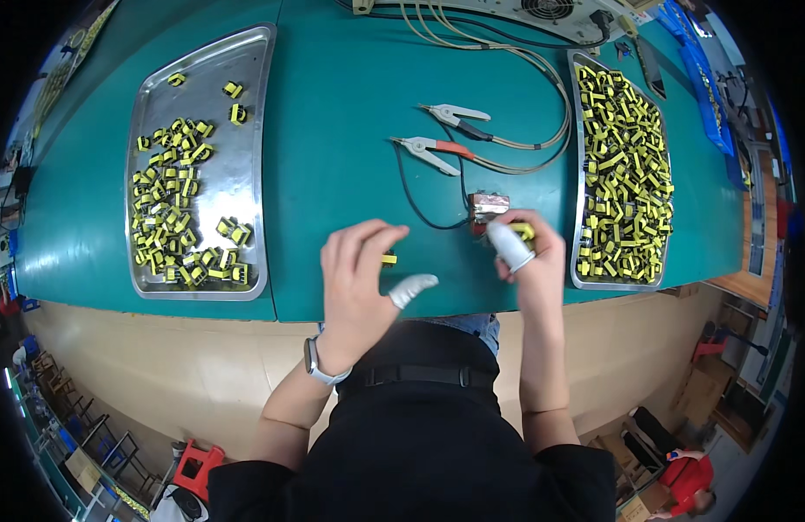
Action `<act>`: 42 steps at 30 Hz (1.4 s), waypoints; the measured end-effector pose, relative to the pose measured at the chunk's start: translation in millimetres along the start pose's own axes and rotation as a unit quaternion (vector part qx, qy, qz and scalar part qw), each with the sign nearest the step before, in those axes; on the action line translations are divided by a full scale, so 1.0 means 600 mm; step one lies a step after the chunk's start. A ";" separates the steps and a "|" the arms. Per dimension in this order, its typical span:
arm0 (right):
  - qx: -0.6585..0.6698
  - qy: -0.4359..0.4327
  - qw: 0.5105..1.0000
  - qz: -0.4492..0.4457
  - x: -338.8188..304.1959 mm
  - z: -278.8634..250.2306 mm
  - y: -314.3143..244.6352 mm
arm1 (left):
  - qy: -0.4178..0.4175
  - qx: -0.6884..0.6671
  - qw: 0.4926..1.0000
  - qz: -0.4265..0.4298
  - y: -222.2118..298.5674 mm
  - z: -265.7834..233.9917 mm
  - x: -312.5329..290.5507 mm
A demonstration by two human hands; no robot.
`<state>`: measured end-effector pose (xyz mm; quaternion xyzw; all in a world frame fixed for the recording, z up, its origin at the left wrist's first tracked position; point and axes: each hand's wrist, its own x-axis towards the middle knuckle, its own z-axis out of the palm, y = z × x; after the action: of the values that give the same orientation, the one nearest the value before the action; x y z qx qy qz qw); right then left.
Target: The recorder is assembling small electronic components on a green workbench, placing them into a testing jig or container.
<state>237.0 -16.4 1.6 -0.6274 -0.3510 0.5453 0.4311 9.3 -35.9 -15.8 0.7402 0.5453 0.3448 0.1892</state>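
My left hand (355, 278), a white cot on its thumb, is open above the table with thumb and fingers apart. A small yellow-and-black transformer (389, 259) shows in that gap; whether it touches the hand or lies on the table I cannot tell. My right hand (533, 261), a white cot on one finger, is closed on another yellow transformer (524, 231). It is right beside a small brown-and-metal test fixture (488, 205). Thin black wires run from the fixture to two clamp clips, one grey-and-black (459, 113), the other with an orange sleeve (429, 150).
At left, a metal tray (265, 174) holds loosely scattered transformers. The right-hand metal tray (579, 217) is densely filled with them. Beige cables (559, 96) loop from the clips to an instrument (542, 13) at the back. A person in red (685, 483) is at lower right, away from the table.
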 end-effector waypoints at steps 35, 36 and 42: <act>0.190 -0.228 0.950 0.097 -0.037 0.043 0.029 | 0.010 -0.262 0.965 -0.014 0.017 0.015 -0.015; 0.110 -0.187 0.974 0.066 -0.037 0.035 0.017 | 0.010 -0.265 0.964 -0.009 0.017 0.014 -0.012; -0.122 0.018 0.992 -0.004 0.024 -0.030 -0.033 | 0.064 -0.163 0.983 -0.054 -0.027 0.004 -0.013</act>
<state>257.6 1.6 15.1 -0.6837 -0.4089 0.4854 0.3600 -0.9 -37.7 -30.5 0.6457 0.5319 0.4649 0.2899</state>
